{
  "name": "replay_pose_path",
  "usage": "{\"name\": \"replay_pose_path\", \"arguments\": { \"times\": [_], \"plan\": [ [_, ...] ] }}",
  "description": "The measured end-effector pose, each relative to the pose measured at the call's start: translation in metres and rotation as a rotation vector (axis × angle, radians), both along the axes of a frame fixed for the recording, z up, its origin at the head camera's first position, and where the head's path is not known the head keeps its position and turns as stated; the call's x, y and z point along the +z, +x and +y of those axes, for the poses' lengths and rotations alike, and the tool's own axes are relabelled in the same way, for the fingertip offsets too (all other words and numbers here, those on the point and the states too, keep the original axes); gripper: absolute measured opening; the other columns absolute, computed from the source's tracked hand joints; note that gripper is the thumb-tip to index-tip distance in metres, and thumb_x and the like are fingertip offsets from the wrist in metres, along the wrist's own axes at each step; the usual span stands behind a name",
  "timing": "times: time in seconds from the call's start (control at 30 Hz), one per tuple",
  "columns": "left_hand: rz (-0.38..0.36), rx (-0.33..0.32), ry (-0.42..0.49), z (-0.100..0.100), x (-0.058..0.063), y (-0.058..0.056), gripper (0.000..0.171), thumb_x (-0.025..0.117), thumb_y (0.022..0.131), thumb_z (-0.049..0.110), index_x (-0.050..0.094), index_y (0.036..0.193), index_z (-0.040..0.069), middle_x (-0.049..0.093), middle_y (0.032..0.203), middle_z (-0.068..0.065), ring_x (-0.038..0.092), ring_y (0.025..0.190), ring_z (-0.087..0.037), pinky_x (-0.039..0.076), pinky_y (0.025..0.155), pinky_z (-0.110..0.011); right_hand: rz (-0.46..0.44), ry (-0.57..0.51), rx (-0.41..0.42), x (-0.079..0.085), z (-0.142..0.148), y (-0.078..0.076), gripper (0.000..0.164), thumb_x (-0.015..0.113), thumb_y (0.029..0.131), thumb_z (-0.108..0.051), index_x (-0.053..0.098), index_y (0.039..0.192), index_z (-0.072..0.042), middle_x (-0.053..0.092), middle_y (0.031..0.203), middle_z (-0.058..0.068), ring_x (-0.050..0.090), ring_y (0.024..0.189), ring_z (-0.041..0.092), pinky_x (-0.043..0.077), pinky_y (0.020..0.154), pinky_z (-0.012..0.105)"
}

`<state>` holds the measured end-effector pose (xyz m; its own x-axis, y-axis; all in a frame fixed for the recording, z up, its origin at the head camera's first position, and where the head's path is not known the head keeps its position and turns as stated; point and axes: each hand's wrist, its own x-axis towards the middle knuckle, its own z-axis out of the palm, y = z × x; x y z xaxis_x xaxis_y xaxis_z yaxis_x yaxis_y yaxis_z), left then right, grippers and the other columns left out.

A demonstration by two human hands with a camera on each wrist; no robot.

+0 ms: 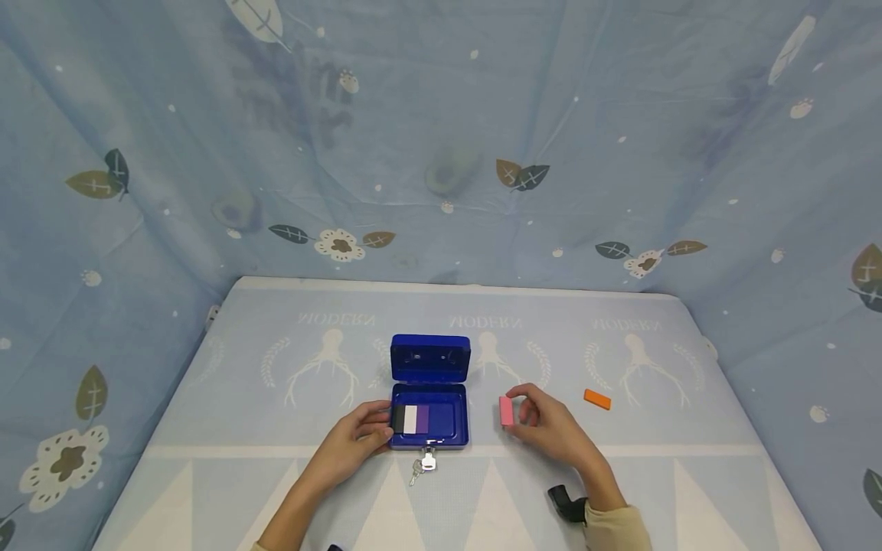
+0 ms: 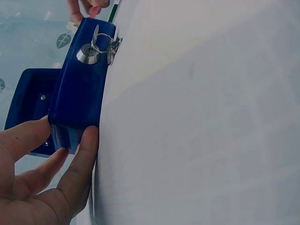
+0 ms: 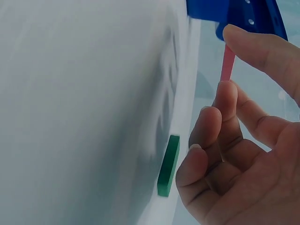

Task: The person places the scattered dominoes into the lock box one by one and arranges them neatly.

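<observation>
On the tabletop (image 1: 227,428), the open blue box (image 1: 451,413) stood just right of the left hand (image 1: 351,448), whose loosely extended fingers touched its side; uneven pressure could have shifted it. The right hand (image 1: 551,428) pinched the pink block (image 1: 506,411), left of its palm, by its ends; a weak pinch could have dropped it. The keys (image 1: 416,471), right of the left hand, could have snagged a finger.

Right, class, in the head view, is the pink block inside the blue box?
No, the right hand holds the pink block outside the blue box, to the box's right.
</observation>
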<state>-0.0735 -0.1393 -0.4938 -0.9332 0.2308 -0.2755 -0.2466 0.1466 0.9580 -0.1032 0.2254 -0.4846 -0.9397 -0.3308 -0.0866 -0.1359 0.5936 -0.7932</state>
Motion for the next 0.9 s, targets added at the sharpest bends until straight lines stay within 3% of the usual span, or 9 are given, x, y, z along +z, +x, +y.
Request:
{"name": "replay_pose_path", "arguments": {
  "times": [0.43,0.9],
  "plan": [
    [0.009,0.003,-0.008,0.000,0.001,0.000,0.050,0.069,0.095,0.009,0.050,0.140,-0.002,0.058,0.128,-0.021,0.059,0.117,-0.035,0.059,0.084,-0.030,0.017,-0.010,0.052,0.007,-0.031,-0.007,0.046,0.084,0.083,-0.020,0.060,0.122,-0.018,0.055,0.081,-0.003,0.048,0.067,0.011,0.042,0.056,0.024],
    [0.032,-0.005,-0.025,-0.001,-0.002,0.000,0.049,0.069,0.095,0.010,0.051,0.139,-0.003,0.059,0.127,-0.021,0.060,0.115,-0.034,0.060,0.083,-0.029,0.025,-0.011,0.063,0.009,-0.062,-0.012,0.046,0.085,0.080,-0.022,0.063,0.120,-0.020,0.054,0.088,0.011,0.047,0.073,0.018,0.038,0.058,0.026]
  ]
}}
